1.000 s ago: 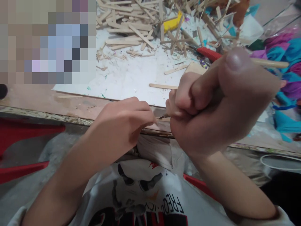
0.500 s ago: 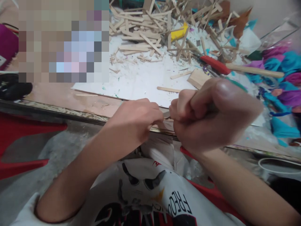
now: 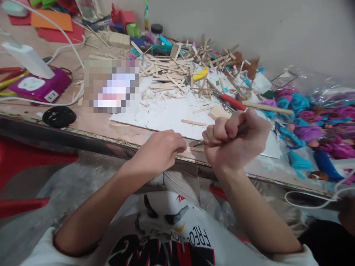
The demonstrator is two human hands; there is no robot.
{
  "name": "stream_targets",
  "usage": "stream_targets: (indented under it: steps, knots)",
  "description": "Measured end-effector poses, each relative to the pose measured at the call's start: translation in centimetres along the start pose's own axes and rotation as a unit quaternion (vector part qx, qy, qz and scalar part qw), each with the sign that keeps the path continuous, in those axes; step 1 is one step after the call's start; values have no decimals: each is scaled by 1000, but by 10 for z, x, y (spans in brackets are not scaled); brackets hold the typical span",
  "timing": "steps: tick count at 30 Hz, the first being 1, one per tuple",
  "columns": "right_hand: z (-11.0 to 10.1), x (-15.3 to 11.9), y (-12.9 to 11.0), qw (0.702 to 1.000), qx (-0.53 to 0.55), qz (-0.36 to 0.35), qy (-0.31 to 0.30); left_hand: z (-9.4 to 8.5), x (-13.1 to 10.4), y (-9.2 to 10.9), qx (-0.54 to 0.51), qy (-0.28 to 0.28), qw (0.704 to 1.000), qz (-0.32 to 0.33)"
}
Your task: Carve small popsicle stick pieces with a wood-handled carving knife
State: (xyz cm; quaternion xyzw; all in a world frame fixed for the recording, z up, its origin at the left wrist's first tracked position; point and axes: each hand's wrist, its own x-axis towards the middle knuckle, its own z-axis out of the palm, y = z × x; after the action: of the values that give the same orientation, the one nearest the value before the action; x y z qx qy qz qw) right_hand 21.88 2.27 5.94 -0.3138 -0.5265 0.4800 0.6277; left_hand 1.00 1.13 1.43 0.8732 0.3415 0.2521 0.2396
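Right hand (image 3: 235, 142) is clenched in a fist round a thin dark-handled cutting tool (image 3: 199, 143); only the metal tip shows, poking out left of the knuckles toward the left hand. Handle mostly buried in the fist, type unclear.

Left hand (image 3: 161, 149) has fingers curled, pinching down on a flat pale wooden craft stick (image 3: 191, 149) that lies along the near edge of the brown wooden tabletop (image 3: 91, 122). Tool tip sits just above or on that stick, between the two hands; actual contact too small to tell.

Just beyond the hands: a white paint-flecked sheet (image 3: 169, 111) on the table, with a single loose wooden stick (image 3: 193, 122) and a small flat wooden block (image 3: 218, 112) on it.

Further back: a big heap of wooden craft sticks (image 3: 177, 70), a yellow scrap (image 3: 200, 74) in it, a red-handled tool (image 3: 232, 101) touching a long wooden dowel (image 3: 267, 108).

Right side: pile of teal and purple crumpled paper pieces (image 3: 307, 118), partly under clear plastic.

Left side: round black object (image 3: 59, 116) near the table edge, magenta power strip (image 3: 39, 87) with a white adapter (image 3: 26, 57) plugged in, white cable running off it. Blurred-out patch sits between the strip and the sheet.

Below the table edge: person's white printed T-shirt (image 3: 172, 236), red chair part (image 3: 24, 159) at left.
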Motion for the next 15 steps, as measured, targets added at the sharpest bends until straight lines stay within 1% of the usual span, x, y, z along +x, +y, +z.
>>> stream_targets:
  steps: [3,5,10,15]
  knots:
    - [-7,-3,1,1000,3,12,5,3,-1,-3,-5,-7,1000,2]
    - [-8,-5,5,1000,5,24,17,6,-2,-5,-8,-8,1000,0]
    - [-2,-9,11,998,9,35,42,9,-4,-8,-13,0,1000,-3]
    - [5,-11,15,997,13,15,75,8,-4,-8,-19,5,1000,6]
